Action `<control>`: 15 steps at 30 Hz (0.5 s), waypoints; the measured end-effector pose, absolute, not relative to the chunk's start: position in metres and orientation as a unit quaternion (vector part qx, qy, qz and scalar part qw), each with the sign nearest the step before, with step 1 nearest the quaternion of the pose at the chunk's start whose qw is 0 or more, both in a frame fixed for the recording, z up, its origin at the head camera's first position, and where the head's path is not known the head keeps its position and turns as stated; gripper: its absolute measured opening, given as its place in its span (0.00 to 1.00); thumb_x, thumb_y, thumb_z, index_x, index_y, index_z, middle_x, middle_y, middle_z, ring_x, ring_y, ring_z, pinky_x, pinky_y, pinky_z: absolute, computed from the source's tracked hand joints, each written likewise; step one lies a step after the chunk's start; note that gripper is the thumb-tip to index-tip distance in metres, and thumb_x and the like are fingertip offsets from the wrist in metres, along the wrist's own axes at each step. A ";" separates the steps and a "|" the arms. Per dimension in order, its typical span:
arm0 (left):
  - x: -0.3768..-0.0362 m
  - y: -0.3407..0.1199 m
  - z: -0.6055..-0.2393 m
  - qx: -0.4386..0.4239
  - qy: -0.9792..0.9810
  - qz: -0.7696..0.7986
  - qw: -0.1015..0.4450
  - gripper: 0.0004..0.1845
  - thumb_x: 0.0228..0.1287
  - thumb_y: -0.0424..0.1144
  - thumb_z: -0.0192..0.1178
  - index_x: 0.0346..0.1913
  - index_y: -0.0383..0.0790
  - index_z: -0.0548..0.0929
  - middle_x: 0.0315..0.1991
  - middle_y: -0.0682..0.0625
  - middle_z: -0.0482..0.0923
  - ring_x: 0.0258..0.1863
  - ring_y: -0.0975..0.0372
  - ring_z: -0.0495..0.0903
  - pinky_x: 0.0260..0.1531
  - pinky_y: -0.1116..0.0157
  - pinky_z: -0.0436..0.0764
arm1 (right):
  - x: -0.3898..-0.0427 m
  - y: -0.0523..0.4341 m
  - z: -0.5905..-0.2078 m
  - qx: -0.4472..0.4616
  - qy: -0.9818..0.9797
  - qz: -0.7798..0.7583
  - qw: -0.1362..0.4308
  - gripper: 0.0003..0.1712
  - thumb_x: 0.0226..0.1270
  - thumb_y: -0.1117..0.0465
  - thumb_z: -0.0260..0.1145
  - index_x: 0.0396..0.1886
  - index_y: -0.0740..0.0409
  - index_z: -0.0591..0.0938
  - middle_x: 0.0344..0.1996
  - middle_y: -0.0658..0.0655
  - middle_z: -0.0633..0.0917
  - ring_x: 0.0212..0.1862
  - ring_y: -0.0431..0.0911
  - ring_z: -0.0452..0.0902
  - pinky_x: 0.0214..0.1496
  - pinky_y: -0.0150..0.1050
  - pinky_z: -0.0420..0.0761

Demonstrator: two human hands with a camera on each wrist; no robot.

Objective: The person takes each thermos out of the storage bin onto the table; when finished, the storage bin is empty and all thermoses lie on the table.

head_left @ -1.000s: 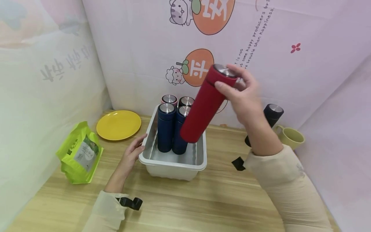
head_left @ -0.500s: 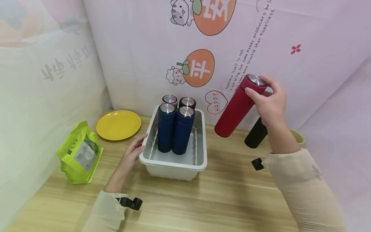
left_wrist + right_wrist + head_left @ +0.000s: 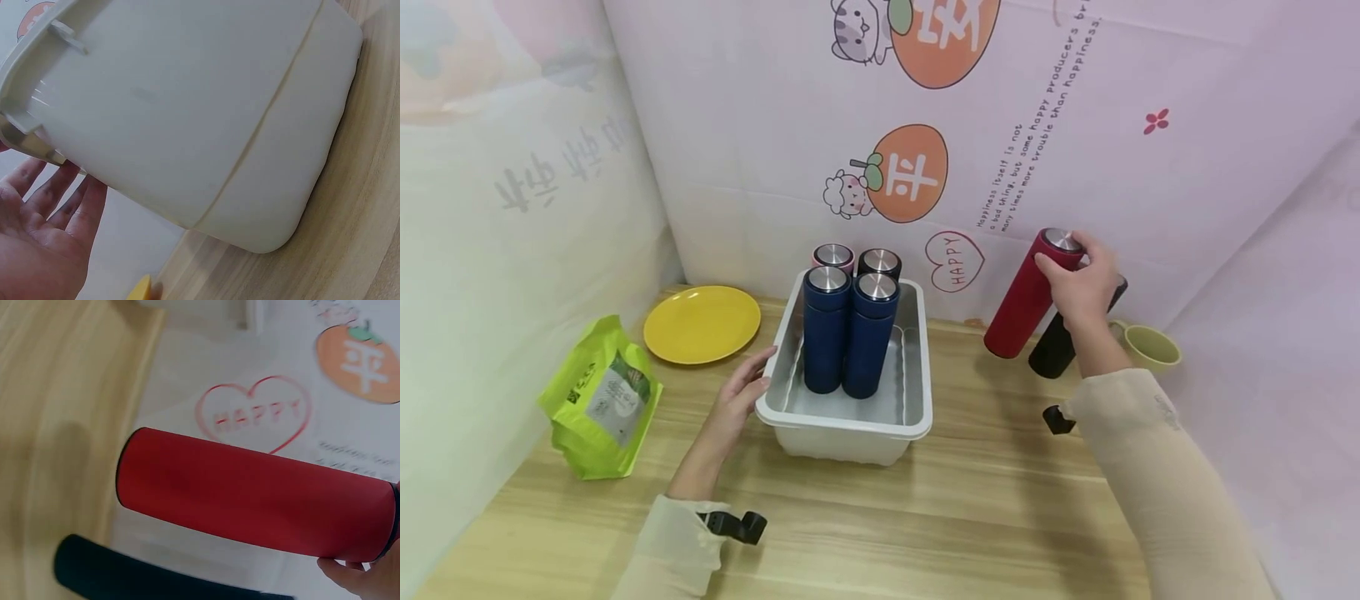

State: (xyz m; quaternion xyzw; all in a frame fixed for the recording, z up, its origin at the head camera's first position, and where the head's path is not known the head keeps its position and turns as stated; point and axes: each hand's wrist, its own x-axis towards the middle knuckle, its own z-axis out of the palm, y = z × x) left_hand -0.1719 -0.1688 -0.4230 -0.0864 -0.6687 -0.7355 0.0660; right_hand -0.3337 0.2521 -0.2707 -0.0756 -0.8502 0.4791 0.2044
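My right hand (image 3: 1084,287) grips a red thermos bottle (image 3: 1028,300) near its steel-topped lid, fingers and thumb on either side. In the right wrist view the red thermos (image 3: 250,494) lies across the picture, its base close over the table. Beside it a black thermos (image 3: 1054,348) stands partly hidden behind the hand. My left hand (image 3: 741,392) rests at the left rim of a pale grey tub (image 3: 850,427); in the left wrist view its fingers (image 3: 87,206) stretch up against the tub's side. Inside the tub stand two dark blue thermoses (image 3: 826,342), with a pink-edged one (image 3: 833,254) and a black one (image 3: 880,261) behind.
A yellow plate (image 3: 702,325) lies left of the tub. Nearer, on the left, stands a bright green pouch (image 3: 602,400). At the right is a yellow-green mug (image 3: 1152,346). A printed cloth (image 3: 760,150) hangs behind the wooden table (image 3: 850,525).
The red thermos has gone from over the tub to the right, then down beside the black thermos, carried by my right hand. My left hand has stayed at the tub's rim.
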 end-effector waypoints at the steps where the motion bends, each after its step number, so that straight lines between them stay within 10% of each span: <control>1: -0.172 -0.169 -0.423 -0.087 -0.670 -0.735 0.066 0.26 0.74 0.30 0.43 0.72 0.25 0.57 0.72 0.33 0.54 0.65 0.56 0.60 0.55 0.68 0.70 | -0.338 0.253 -0.275 -0.079 -0.852 0.475 0.207 0.40 0.65 0.48 0.67 0.75 0.48 0.64 0.69 0.56 0.64 0.65 0.52 0.63 0.59 0.43 0.73; 15: -0.170 -0.168 -0.419 -0.094 -0.663 -0.739 0.071 0.25 0.73 0.28 0.43 0.70 0.23 0.58 0.71 0.31 0.54 0.66 0.48 0.58 0.54 0.71 0.70 | -0.369 0.258 -0.318 -0.100 -0.869 0.424 0.236 0.39 0.66 0.50 0.66 0.73 0.53 0.65 0.67 0.59 0.67 0.67 0.51 0.61 0.67 0.40 0.63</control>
